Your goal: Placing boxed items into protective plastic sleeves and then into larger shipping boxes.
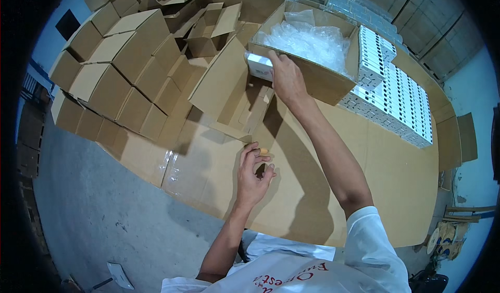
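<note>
head view: the right hand (287, 79) reaches forward, its grip clenched around a small white box (259, 65) held at the near wall of an open cardboard carton (323, 82) filled with clear plastic bags (312, 42). the left hand (253, 174) hovers low over flattened cardboard sheets (396, 178) on the floor, fingers curled in, pinching a small tan piece (264, 151). folded brown boxes (114, 69) lie stacked to the left; white boxes (401, 98) are stacked to the right.
</note>
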